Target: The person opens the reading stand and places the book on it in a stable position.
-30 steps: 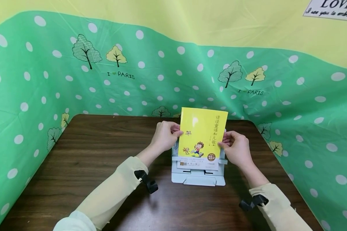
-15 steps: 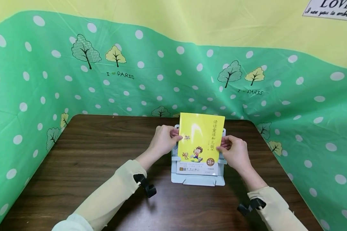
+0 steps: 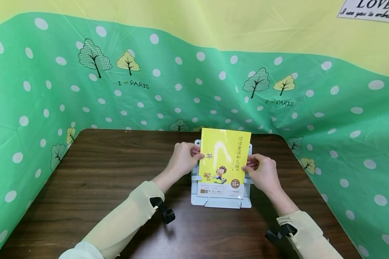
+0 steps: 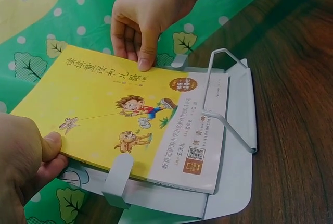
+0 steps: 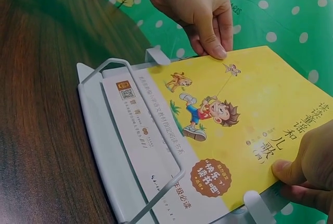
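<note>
A thin yellow book (image 3: 227,154) with a cartoon boy and dog on its cover leans on a pale metal book stand (image 3: 194,200). My left hand (image 3: 182,158) pinches the book's left edge, thumb on the cover. On the opposite edge my right hand (image 3: 263,171) pinches it the same way, a little lower. In the left wrist view, a side clip (image 4: 118,179) of the stand laps over the book's edge. A bent wire holder (image 5: 117,99) crosses in front of the book's white lower band in the right wrist view. Fingers behind the book are partly hidden.
The stand is on a dark wooden table (image 3: 116,169), toward the back. A green and yellow curtain (image 3: 168,72) with dots and trees hangs behind and at both sides. A black strap mount (image 3: 163,210) sticks out from the left sleeve, another (image 3: 280,233) from the right.
The book has slid down onto the stand, its lower edge now near the front lip. Both hands have lowered slightly with it, still gripping its sides.
</note>
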The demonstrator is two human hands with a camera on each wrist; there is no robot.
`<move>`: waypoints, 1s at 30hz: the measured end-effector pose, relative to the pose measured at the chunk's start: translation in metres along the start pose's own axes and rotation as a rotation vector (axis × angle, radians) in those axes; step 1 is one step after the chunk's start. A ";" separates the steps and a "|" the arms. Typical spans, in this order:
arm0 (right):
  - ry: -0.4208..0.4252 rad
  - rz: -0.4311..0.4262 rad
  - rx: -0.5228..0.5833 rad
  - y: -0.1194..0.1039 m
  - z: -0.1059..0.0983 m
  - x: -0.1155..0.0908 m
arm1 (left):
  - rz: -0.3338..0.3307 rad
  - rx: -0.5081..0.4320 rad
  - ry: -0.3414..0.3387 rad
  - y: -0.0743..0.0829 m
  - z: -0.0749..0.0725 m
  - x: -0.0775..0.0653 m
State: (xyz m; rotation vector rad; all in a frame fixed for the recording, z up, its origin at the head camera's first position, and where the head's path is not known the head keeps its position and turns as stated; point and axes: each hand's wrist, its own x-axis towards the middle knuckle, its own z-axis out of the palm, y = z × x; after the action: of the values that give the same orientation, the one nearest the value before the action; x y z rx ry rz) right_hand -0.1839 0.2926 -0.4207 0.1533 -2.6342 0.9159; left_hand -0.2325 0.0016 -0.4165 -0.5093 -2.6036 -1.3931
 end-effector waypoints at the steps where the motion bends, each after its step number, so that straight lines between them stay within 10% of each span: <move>1: -0.001 -0.001 0.001 0.001 0.000 0.000 | -0.003 0.001 0.000 0.000 0.000 0.000; 30: -0.012 0.002 0.007 0.005 0.000 -0.001 | -0.039 0.023 0.013 0.000 0.001 -0.001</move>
State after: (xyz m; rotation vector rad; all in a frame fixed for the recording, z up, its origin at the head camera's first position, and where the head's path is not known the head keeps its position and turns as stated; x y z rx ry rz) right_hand -0.1838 0.2962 -0.4244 0.1576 -2.6430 0.9272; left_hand -0.2319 0.0019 -0.4171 -0.4468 -2.6302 -1.3713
